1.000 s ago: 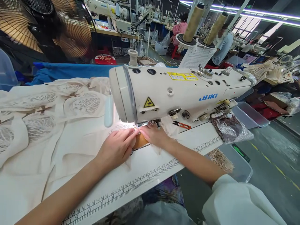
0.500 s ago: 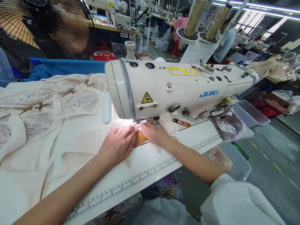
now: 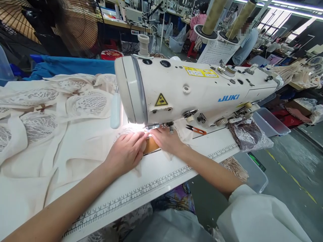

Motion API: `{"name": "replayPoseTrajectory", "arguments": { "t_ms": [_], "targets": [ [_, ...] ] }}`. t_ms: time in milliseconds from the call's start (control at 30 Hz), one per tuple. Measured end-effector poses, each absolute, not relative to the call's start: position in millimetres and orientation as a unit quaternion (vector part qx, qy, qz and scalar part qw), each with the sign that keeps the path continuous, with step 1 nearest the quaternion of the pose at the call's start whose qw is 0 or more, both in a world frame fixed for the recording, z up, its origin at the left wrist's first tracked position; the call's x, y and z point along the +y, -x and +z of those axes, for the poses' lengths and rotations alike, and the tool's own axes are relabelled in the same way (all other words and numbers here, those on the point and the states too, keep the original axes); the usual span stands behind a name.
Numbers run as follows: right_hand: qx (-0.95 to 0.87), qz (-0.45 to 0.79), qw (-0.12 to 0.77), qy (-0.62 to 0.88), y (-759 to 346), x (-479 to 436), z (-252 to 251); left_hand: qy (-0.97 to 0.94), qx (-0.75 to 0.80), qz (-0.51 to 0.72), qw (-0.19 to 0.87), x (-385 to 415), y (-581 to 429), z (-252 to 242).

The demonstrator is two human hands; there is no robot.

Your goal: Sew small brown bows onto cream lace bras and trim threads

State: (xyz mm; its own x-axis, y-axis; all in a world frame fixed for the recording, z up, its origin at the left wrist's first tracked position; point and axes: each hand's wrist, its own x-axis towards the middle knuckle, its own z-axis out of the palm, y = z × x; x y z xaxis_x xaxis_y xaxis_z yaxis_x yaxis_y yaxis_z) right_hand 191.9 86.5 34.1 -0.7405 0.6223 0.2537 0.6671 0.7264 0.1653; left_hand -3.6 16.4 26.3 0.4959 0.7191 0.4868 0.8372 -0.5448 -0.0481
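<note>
A white sewing machine [image 3: 191, 90] stands across the table, its lamp lighting the needle area. Just in front of the needle, my left hand [image 3: 127, 149] is closed on cream lace fabric [image 3: 123, 131], fingertips pressed together. My right hand [image 3: 165, 138] pinches the same fabric from the other side, its fingertips almost meeting the left ones under the machine head. Between the hands lies a brownish plate [image 3: 151, 145] in the table. The fabric edge at the needle is largely hidden by my fingers.
Cream lace pieces [image 3: 40, 127] cover the left of the table. Orange thread snips [image 3: 196, 130] lie behind my right hand. A plastic-wrapped brown bundle [image 3: 248, 134] sits at the right end. A ruler strip [image 3: 136, 198] runs along the front edge. A fan [image 3: 75, 27] stands back left.
The camera view has shifted slightly, so the machine appears a little higher and further right. Both hands stay at the needle on the fabric, with hardly any movement.
</note>
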Motion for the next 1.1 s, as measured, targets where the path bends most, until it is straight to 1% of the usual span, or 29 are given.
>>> {"name": "replayPoseTrajectory", "arguments": {
  "t_ms": [200,333,500,600,733,867,1000,1100],
  "targets": [
    [-0.935,-0.135,0.058,0.321,-193,92,38,0.855,-0.459,-0.211,0.122,16,6,26],
    [-0.944,-0.127,0.077,0.294,-200,92,37,0.857,-0.458,-0.196,0.129,16,6,25],
    [-0.958,-0.073,0.096,0.262,-211,95,32,0.858,-0.462,-0.18,0.132,18,5,25],
    [-0.957,-0.076,0.089,0.266,-212,94,32,0.857,-0.453,-0.202,0.137,17,6,26],
    [-0.963,-0.089,0.082,0.241,-209,94,31,0.856,-0.413,-0.254,0.178,19,11,21],
    [-0.963,-0.11,0.087,0.232,-208,103,30,0.864,-0.376,-0.266,0.203,31,17,16],
    [-0.965,-0.075,0.086,0.237,-211,99,34,0.86,-0.407,-0.253,0.174,24,11,24],
    [-0.962,-0.055,0.091,0.252,-213,97,37,0.858,-0.441,-0.218,0.146,19,6,29]
  ]
}}
